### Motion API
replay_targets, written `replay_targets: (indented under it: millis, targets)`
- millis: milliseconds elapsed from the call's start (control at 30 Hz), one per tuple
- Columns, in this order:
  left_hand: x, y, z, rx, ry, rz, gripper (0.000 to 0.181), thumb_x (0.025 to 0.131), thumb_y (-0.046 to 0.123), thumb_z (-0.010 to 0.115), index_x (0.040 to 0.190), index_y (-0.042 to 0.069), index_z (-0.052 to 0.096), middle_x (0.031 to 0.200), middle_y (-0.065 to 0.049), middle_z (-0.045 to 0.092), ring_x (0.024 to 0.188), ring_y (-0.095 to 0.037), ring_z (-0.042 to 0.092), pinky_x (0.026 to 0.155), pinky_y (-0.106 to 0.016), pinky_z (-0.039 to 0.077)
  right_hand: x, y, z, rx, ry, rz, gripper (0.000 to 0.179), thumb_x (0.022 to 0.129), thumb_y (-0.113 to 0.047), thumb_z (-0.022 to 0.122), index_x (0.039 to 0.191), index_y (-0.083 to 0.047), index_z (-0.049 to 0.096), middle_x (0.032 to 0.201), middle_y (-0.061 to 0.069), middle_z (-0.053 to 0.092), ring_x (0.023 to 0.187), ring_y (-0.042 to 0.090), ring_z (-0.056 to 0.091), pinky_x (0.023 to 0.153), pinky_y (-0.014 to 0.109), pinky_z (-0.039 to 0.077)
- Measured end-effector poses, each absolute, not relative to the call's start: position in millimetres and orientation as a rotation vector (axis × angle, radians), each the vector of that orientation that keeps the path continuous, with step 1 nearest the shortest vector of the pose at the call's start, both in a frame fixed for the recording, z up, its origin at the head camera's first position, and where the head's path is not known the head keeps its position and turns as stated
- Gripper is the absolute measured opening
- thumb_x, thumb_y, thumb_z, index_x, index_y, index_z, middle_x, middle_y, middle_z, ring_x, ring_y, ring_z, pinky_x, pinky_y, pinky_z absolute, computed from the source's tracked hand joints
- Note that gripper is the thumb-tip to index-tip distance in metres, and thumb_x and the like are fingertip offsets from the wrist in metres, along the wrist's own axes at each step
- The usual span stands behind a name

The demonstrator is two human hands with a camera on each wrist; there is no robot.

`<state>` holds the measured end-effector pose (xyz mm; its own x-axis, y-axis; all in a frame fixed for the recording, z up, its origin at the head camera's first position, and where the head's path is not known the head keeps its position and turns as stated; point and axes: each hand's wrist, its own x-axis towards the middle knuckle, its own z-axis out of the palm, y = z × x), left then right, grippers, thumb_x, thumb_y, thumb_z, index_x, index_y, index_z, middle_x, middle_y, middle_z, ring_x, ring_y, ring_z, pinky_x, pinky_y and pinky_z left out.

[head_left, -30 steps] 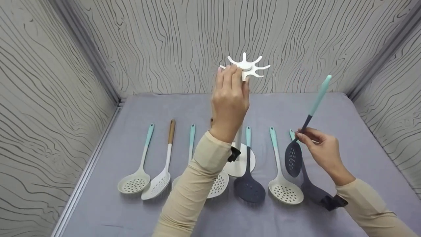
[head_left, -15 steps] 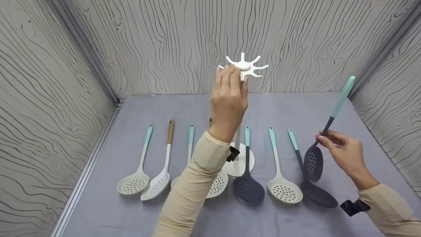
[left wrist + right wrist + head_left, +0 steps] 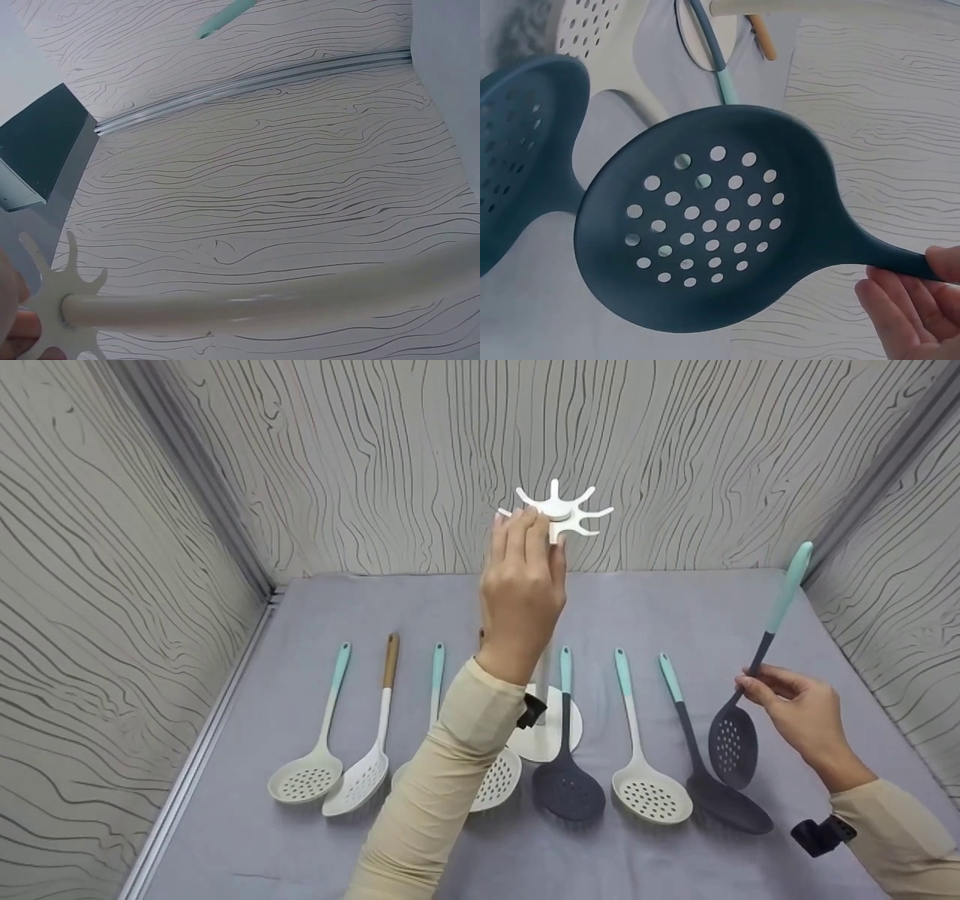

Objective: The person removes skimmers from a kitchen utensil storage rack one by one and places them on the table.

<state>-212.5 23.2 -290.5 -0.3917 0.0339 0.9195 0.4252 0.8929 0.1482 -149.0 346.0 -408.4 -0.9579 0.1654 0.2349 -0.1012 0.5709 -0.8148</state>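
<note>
My left hand (image 3: 523, 585) grips the hooked top of a white utensil stand (image 3: 585, 515), its fingers among the curved hooks. The left wrist view shows the stand's pole (image 3: 225, 307) running away from those fingers. At the right, my right hand (image 3: 808, 720) pinches a dark blue skimmer (image 3: 802, 195) by the lower part of its stem. This skimmer is held up off the cloth, teal handle end upward and perforated bowl down. Behind its bowl lies another dark skimmer (image 3: 724, 802). My left forearm partly hides the stand's pole and some of the utensils.
Several skimmers lie in a row on the grey cloth (image 3: 247, 840), among them a cream one (image 3: 322, 765), a white one with a brown handle (image 3: 390, 660), a dark one (image 3: 568, 787) and another cream one (image 3: 652, 795). Wood-patterned panels (image 3: 390, 457) enclose the back and sides.
My right hand has moved right with the dark blue skimmer, then slightly lower, uncovering the dark skimmer on the cloth. My left hand has stayed on the stand's top.
</note>
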Motion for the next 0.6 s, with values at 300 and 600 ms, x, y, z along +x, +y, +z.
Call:
replay_targets:
  millis: [300, 600]
  targets:
    - [-212.2, 23.6, -292.2, -0.328, -1.924, -0.437, 0.024, 0.098, 0.019, 0.052, 0.107, -0.001, 0.064, 0.111, -0.012, 0.069, 0.112, -0.025, 0.064, 0.114, -0.035, 0.045, -148.3, 362.6, -410.5, -0.153, -2.641, 1.223, 0.048, 0.092, -0.022, 0.064, 0.118, 0.018, 0.058, 0.07, -0.047, 0.054, 0.066, -0.024, 0.057, 0.065, -0.005, 0.045]
    - [-212.8, 24.3, -291.5, -0.32, -1.929, -0.442, 0.024, 0.098, 0.019, 0.052, 0.107, 0.0, 0.064, 0.111, -0.012, 0.069, 0.112, -0.025, 0.065, 0.114, -0.035, 0.045, -152.4, 382.3, -411.7, -0.24, -2.718, 1.2, 0.051, 0.093, -0.024, 0.062, 0.121, 0.018, 0.056, 0.07, -0.043, 0.056, 0.065, -0.023, 0.055, 0.062, -0.004, 0.046]
